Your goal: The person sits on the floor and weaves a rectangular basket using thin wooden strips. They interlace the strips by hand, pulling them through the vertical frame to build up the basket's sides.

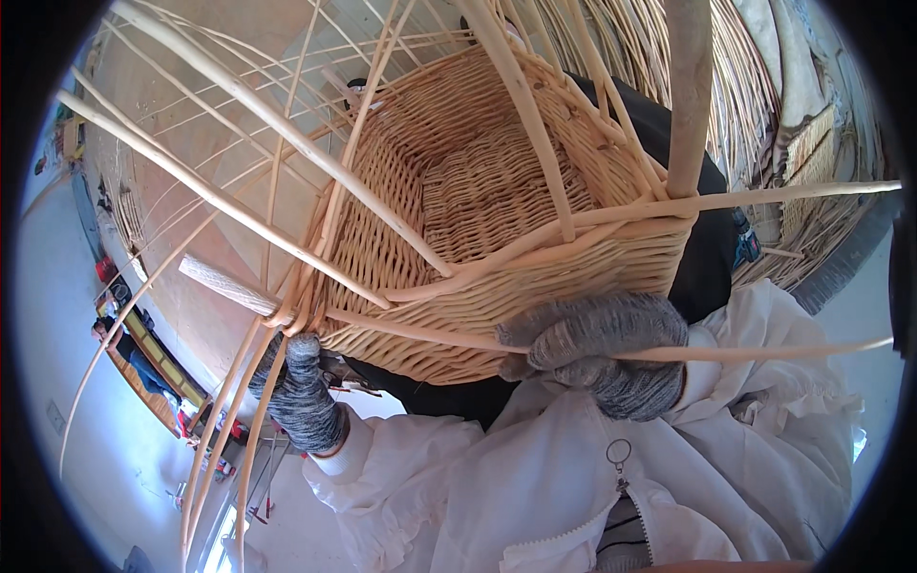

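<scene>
A rectangular wicker basket [458, 329] tilts before me, its woven inside and base showing, with long rods rising from its rim. My right hand [611, 353], in a grey knitted glove, is closed round a peeled willow rod [783, 353] that runs along the near wall from the left corner. Below that corner my left hand [301, 392], gloved alike, grips the basket with its thumb up against the weave. Its other fingers are partly hidden behind rods hanging down there [224, 420]. A thick stick [224, 285] stands out of the same corner.
Many long rods [239, 100] stick out to the far left. At the upper right lie bundled willow rods [707, 86] and another woven piece [812, 158]. A power tool [746, 239] shows right of the basket. In the left background a person [143, 363] is visible near shelves.
</scene>
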A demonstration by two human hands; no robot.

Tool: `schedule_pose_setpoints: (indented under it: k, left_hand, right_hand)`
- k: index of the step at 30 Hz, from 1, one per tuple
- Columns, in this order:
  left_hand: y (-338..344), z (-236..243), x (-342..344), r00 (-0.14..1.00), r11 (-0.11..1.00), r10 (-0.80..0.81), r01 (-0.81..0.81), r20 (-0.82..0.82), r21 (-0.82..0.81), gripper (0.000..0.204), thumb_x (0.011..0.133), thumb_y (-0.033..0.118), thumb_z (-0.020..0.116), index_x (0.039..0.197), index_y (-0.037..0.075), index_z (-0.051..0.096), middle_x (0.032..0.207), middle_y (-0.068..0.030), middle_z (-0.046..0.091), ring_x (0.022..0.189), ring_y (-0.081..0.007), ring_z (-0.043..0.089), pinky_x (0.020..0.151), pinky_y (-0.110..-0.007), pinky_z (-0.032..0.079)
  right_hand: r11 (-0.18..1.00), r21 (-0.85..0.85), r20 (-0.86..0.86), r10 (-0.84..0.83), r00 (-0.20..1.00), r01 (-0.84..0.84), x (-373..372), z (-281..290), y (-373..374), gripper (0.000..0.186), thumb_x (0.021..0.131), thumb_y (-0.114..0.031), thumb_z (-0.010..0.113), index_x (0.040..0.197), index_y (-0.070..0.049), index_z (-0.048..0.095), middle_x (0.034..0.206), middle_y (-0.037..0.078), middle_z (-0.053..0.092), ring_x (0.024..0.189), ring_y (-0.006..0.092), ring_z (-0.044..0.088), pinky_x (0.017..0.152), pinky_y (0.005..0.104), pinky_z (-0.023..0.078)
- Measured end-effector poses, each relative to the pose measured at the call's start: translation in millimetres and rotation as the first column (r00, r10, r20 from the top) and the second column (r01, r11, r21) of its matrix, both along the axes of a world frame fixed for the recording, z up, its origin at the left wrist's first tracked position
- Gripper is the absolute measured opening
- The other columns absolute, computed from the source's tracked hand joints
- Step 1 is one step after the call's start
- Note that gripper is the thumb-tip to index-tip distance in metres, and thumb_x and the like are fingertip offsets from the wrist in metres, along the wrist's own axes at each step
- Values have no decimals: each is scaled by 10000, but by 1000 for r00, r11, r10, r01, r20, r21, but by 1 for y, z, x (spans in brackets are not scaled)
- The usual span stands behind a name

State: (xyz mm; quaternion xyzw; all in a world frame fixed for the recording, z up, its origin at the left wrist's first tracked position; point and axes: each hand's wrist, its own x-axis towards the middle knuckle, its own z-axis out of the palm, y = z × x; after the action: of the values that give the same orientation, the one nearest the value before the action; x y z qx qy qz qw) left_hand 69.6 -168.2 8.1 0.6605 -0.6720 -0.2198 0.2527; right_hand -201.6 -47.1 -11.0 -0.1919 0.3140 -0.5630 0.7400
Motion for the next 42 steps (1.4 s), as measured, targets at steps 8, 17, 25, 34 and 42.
schedule_pose_setpoints:
  k: [8,17,25,34,42]
  left_hand:
    - [5,-3,-5,987,992,115,-107,-111,71,362,755,290,684,884,-42,617,753,-81,606,641,-157,539,599,-271,417]
    - [51,21,-38,965,968,-175,205,198,-147,255,891,156,505,1009,-59,576,906,-129,609,820,-189,554,779,-291,431]
    - [4,16,-92,913,798,-281,394,-296,457,227,842,219,595,908,4,568,800,-96,612,735,-196,584,671,-314,474]
    - [21,-30,-75,824,877,-436,479,-361,34,146,780,85,662,879,35,566,752,-30,564,663,-107,512,618,-239,446]
    - [21,-12,-94,994,987,-108,106,16,120,294,835,287,568,811,-1,621,727,-173,618,705,-305,594,694,-372,450]
  right_hand:
    - [957,165,-42,-235,971,238,1,1,-9,190,838,-113,586,963,28,612,869,118,654,787,165,645,698,275,542]
    - [977,192,-146,-61,987,89,-16,18,-25,216,855,-131,564,951,62,585,939,176,619,769,219,645,695,297,560]
    - [974,213,-86,-54,995,72,-4,14,-23,246,847,-129,574,1009,54,555,954,162,605,800,221,635,727,288,540]
    - [981,-171,-878,-195,437,93,-59,77,-30,107,772,-9,612,859,2,551,934,173,590,843,230,626,689,265,528]
    - [918,-109,-872,-273,-406,-381,21,106,-214,757,710,-305,695,1330,-68,330,1252,233,424,1163,324,440,974,345,375]
